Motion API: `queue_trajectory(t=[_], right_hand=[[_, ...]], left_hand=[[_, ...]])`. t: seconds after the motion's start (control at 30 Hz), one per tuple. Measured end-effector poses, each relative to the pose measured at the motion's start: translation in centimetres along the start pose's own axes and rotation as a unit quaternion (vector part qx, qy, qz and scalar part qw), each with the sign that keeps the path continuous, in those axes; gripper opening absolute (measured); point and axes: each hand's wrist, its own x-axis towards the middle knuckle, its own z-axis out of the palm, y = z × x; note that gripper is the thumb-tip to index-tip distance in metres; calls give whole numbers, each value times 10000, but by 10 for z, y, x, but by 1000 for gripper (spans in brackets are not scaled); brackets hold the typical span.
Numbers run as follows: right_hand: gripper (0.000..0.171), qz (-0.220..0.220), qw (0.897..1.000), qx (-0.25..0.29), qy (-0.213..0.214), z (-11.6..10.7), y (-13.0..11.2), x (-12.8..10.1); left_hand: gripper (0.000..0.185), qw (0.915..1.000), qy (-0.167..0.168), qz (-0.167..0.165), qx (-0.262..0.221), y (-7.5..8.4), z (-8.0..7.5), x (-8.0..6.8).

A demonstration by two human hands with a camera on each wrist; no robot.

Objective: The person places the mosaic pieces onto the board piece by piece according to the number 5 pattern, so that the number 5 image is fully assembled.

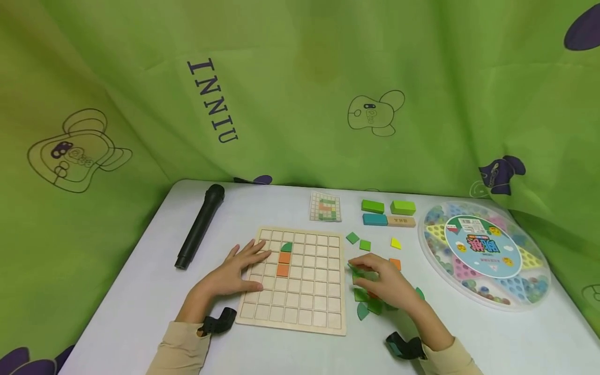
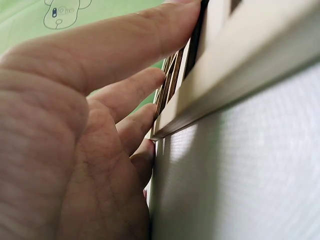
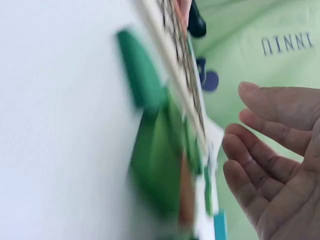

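My left hand (image 1: 234, 273) lies spread over the left edge of a wooden grid board (image 1: 309, 301), its fingertips on the squares. In the left wrist view the thumb (image 2: 125, 42) reaches over the board's raised rim (image 2: 240, 65). On the grid stand a green quarter-round tile (image 1: 287, 247) and two orange square tiles (image 1: 283, 270) in one column. My right hand (image 1: 389, 281) hovers above a pile of loose green tiles (image 1: 374, 306) beside the board's right edge. Its fingers (image 3: 250, 150) are loosely bent, with nothing between them and the thumb in the right wrist view.
A small pattern card (image 1: 325, 207) lies behind the board. Green blocks (image 1: 403, 208) and a blue block (image 1: 375, 220) stand at the back right. A round lidded marble-game case (image 1: 483, 255) is far right, a black microphone (image 1: 200, 226) left.
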Motion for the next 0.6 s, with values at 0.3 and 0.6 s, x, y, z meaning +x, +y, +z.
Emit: queue_trajectory(t=[0.3,0.6], right_hand=[[31,1,9992,-67,-386,-20,28,-31],[34,-276,9969,-480,-550,-17,32,-30]], left_hand=[[81,10000,-17,22,0,-1,0,1],[81,10000,-28,0,-1,-3,1,2]])
